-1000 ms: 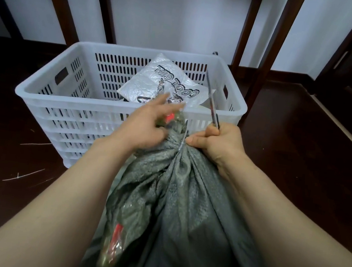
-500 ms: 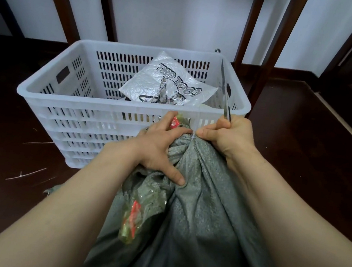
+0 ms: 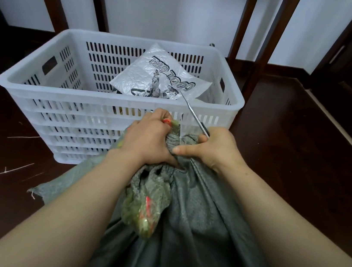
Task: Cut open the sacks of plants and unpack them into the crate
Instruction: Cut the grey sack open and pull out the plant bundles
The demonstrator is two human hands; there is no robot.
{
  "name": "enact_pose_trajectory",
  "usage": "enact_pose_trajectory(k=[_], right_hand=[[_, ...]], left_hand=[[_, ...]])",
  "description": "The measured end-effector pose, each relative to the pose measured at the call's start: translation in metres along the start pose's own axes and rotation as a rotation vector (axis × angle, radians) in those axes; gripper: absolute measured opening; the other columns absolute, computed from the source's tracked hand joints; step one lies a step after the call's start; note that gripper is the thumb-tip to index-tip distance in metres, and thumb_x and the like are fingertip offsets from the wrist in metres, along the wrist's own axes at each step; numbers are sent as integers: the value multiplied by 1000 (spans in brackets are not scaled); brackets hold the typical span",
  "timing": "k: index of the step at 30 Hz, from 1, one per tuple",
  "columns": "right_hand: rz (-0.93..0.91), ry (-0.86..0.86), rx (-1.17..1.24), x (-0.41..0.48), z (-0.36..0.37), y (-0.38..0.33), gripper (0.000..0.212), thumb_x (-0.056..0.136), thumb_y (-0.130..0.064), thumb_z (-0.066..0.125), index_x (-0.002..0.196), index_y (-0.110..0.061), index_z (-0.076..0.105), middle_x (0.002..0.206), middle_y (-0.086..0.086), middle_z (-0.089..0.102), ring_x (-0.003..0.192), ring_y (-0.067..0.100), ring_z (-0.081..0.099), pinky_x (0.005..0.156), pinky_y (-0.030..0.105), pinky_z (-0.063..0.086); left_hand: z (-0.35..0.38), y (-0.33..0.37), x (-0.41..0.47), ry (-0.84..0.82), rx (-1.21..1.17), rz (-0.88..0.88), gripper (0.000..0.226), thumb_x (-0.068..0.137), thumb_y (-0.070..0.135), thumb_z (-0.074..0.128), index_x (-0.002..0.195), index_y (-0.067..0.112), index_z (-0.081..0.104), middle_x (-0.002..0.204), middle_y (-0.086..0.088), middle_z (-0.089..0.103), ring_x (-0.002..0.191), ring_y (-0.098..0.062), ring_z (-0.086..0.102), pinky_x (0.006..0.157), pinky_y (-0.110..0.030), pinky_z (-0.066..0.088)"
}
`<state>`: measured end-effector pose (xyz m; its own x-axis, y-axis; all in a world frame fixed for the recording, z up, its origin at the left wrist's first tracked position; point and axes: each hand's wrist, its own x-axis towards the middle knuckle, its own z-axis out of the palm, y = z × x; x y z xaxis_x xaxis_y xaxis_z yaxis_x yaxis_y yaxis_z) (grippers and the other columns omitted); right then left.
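One grey sack (image 3: 202, 227) sits between my forearms, just in front of the white crate (image 3: 41, 89), neck bunched shut. Left hand (image 3: 149, 139) clenches the bunched neck. Right hand (image 3: 215, 149) grips scissors (image 3: 193, 113), blade poking up toward the crate, thumb pressed on the cloth. Printed plastic bag (image 3: 155, 78) lies in the crate. Risk: fingers crowd the neck, so a rushed snip may nick my left hand or the plants inside.

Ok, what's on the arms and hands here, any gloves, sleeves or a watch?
Nothing worn that shows. The left forearm and right forearm are bare to the frame edge: no sleeves. The left hand and right hand wear no gloves, rings, watch or wristband.
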<state>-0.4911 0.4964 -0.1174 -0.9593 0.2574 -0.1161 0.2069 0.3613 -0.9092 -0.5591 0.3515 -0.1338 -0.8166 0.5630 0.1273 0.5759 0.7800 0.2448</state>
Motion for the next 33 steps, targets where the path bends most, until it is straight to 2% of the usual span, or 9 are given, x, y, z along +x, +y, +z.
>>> enact_pose_trajectory(k=[2, 5, 8, 11, 15, 20, 23, 25, 33], right_hand=[[6, -25, 77, -3, -5, 0, 47, 58, -4, 88, 52, -20, 44, 34, -17, 42, 36, -5, 43, 44, 9, 35], [34, 57, 197, 3, -9, 7, 62, 56, 13, 80, 51, -21, 28, 51, -4, 36, 46, 10, 39, 52, 20, 40], [97, 87, 382, 8, -13, 12, 63, 55, 26, 69, 53, -21, 26, 56, 3, 39, 43, 12, 49, 47, 21, 48], [144, 56, 569, 9, -16, 13, 62, 60, 31, 60, 54, -21, 26, 57, 7, 47, 30, 10, 43, 34, 18, 41], [208, 45, 528, 12, -14, 18, 60, 65, 27, 61, 57, -20, 25, 42, 1, 42, 21, 4, 28, 27, 12, 26], [192, 138, 312, 14, -18, 12, 52, 63, 15, 75, 56, -17, 35, 64, 4, 49, 51, 10, 51, 42, 16, 44], [195, 223, 330, 5, -32, -6, 36, 76, -30, 78, 64, -14, 48, 55, -4, 57, 34, 6, 39, 34, 17, 33], [260, 188, 452, 1, -38, -12, 49, 84, -60, 57, 70, -13, 51, 61, 0, 59, 28, 6, 26, 32, 15, 19], [363, -90, 667, -6, -13, -5, 40, 103, -37, 31, 88, -9, 55, 40, -7, 38, 25, 3, 23, 27, 13, 14]], left_hand=[[-2, -2, 3, -28, -40, 2, 79, 44, 70, 77, 103, 18, 67, 124, 7, 38, 114, -15, 42, 88, -36, 48], [-10, -5, 6, -110, -189, 10, 85, 36, 73, 74, 97, 14, 70, 121, 7, 37, 113, -12, 43, 95, -31, 44], [-15, -6, 4, -174, -357, 76, 46, 51, 48, 85, 78, 14, 70, 121, 4, 40, 109, -8, 43, 88, -14, 35], [-13, -10, 0, -195, -510, 78, 30, 60, 34, 83, 84, 19, 73, 127, 4, 40, 115, -6, 40, 93, -9, 31], [2, -12, -3, -151, -534, 23, 59, 55, 57, 78, 94, 13, 75, 123, 8, 43, 114, -11, 47, 101, -21, 38], [11, -7, 3, -89, -555, -16, 35, 72, 22, 80, 96, -2, 73, 115, 2, 42, 108, -11, 44, 93, -15, 35], [14, -7, 9, -90, -579, -41, 36, 73, 25, 79, 91, -5, 72, 116, 2, 42, 107, -12, 45, 95, -19, 37], [18, -7, 13, -92, -574, -53, 39, 73, 27, 79, 88, -8, 71, 116, 2, 42, 105, -11, 44, 88, -15, 34], [22, -7, 20, -29, -575, -80, 38, 70, 29, 81, 87, -4, 71, 119, -1, 42, 104, -10, 45, 89, -13, 33]])
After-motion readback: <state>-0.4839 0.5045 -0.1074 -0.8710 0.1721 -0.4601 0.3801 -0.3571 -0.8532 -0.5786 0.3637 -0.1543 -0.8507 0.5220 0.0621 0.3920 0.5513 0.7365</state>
